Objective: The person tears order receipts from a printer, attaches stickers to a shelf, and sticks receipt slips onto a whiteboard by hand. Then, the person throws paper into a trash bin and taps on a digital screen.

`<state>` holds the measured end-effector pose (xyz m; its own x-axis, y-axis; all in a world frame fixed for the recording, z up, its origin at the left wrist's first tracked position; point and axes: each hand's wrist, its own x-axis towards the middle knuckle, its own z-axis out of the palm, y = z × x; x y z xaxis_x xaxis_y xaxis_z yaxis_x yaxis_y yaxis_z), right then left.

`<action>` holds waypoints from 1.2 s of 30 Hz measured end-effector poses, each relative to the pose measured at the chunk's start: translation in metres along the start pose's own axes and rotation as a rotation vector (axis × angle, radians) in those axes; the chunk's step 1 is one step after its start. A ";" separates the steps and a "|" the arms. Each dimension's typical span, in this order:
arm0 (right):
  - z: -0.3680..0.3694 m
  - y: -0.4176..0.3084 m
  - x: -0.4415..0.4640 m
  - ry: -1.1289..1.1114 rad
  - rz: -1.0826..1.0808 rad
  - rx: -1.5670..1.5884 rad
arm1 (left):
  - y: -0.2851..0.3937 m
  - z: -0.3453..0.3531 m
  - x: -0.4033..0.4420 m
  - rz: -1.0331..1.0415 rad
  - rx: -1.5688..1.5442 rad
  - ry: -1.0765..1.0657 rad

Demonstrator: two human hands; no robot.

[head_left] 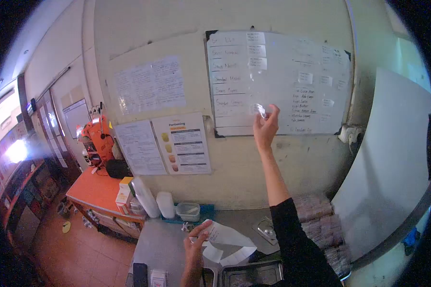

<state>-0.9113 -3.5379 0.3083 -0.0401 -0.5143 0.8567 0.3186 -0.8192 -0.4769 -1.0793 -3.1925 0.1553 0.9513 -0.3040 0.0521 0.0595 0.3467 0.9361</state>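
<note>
My right hand (267, 125) is raised to the lower middle of the whiteboard (277, 86), its thumb and fingers closed on a small shiny label (258, 110) at the board's surface. Other small labels (256, 51) stick to the board above it, beside handwritten rows. Lower down, my left hand (196, 241) pinches the upper left end of a curled white paper strip (227, 239) that hangs over the metal table (160, 234).
Clear tubs (187, 211), white container stacks (165, 204) and a metal lid (267, 231) stand along the table's back. Metal trays (251, 275) lie in front. Packed bundles (316, 215) are at right. An orange machine (99, 138) sits on an orange table (91, 189) at left.
</note>
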 end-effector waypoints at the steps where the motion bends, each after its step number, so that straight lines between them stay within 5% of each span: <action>1: 0.002 0.002 0.001 0.036 -0.094 -0.096 | 0.001 0.002 -0.001 -0.004 0.002 -0.001; 8: 0.011 -0.002 0.014 -0.051 0.015 -0.506 | 0.001 -0.010 0.000 0.008 0.023 0.006; 11: 0.008 0.021 0.020 -0.018 -0.211 -0.495 | -0.006 -0.022 0.002 0.030 0.038 0.027; 15: -0.007 0.035 0.028 -0.139 -0.252 -0.179 | 0.001 -0.019 0.002 0.023 -0.007 0.049; 17: -0.017 0.041 0.031 -0.361 -0.062 0.117 | -0.004 -0.020 0.009 0.020 0.004 0.040; 21: -0.025 0.044 0.039 -0.461 -0.135 0.192 | -0.003 -0.015 0.014 0.053 0.029 0.003; 24: -0.034 0.053 0.042 -0.630 -0.012 0.158 | 0.002 -0.009 0.022 0.028 0.028 -0.006; 26: -0.048 0.073 0.043 -0.763 0.275 0.502 | 0.002 -0.009 0.028 0.035 -0.014 -0.048; 29: -0.066 0.063 0.039 -0.746 0.360 0.634 | 0.016 0.003 0.030 0.025 -0.021 -0.073; 32: -0.098 0.002 0.018 -0.875 0.455 0.614 | 0.005 -0.001 0.045 0.022 -0.400 -0.134; 36: -0.141 -0.083 -0.068 -1.180 0.062 0.357 | 0.004 0.020 0.046 0.008 -0.676 -0.335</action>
<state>-1.0685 -3.4711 0.2620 0.8043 0.1464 0.5759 0.5380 -0.5910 -0.6011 -1.0419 -3.2231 0.1681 0.8159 -0.5154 0.2619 0.3287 0.7862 0.5233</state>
